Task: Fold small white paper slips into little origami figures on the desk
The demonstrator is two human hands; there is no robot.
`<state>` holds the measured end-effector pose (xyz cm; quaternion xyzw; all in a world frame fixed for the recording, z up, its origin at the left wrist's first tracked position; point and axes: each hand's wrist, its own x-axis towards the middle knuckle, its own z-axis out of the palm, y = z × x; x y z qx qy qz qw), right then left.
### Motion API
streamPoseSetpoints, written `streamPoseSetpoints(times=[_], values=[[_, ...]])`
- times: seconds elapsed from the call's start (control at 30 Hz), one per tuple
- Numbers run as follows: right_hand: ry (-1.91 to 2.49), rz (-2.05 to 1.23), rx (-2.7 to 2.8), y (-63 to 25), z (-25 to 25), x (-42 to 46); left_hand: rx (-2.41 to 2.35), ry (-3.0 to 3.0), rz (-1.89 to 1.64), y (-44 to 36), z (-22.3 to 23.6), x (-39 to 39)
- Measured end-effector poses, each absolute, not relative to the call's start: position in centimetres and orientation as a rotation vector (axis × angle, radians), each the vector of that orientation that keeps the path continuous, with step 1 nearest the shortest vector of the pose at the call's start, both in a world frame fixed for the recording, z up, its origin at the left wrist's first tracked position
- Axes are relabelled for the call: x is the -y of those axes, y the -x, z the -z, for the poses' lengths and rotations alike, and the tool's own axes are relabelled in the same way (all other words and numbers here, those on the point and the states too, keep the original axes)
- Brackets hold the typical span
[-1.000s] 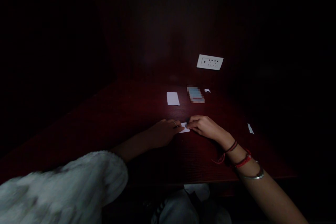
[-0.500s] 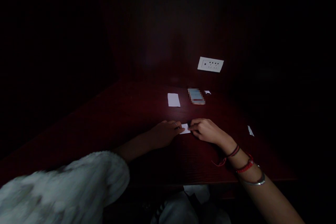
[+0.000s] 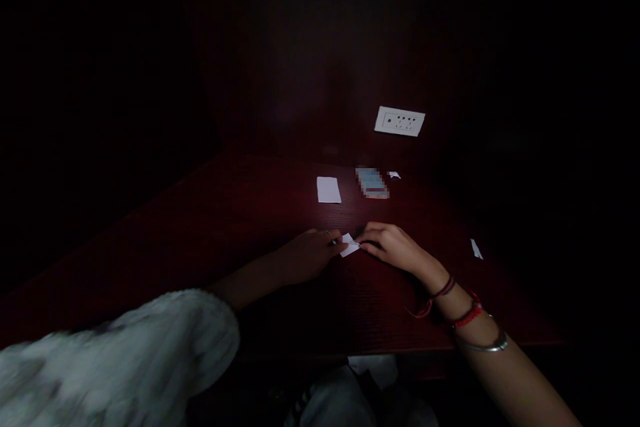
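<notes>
A small white piece of paper (image 3: 350,246) lies on the dark red table between my hands, turned at an angle and seemingly folded. My left hand (image 3: 311,255) grips its left side between thumb and fingers; a ring shows on one finger. At the paper's right corner, the fingertips of my right hand (image 3: 390,243) are closed in a pinch. Bracelets and a cord circle the right wrist. Beyond the hands rests a flat white rectangle of paper (image 3: 329,190).
Near the wall lies a blurred, phone-like flat object (image 3: 372,182), with a white paper scrap (image 3: 395,175) beside it. Another narrow scrap (image 3: 476,249) lies to the right. A white power socket (image 3: 400,121) is set in the wall. The table's front edge (image 3: 320,353) runs above my lap.
The small paper has turned, so a corner now points up and another points toward my right hand. Both hands stay on it with slight finger shifts. The view has moved a little.
</notes>
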<state>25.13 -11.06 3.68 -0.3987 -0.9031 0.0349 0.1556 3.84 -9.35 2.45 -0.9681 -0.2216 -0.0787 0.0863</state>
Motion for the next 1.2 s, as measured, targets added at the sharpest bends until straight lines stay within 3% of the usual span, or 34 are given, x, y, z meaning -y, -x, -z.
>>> streamPoseSetpoints(times=[1.2], values=[[1.289, -0.211, 2.348, -24.3, -1.0, 8.6, 0.614, 2.978, 0.21, -4.0, -2.2, 9.4]])
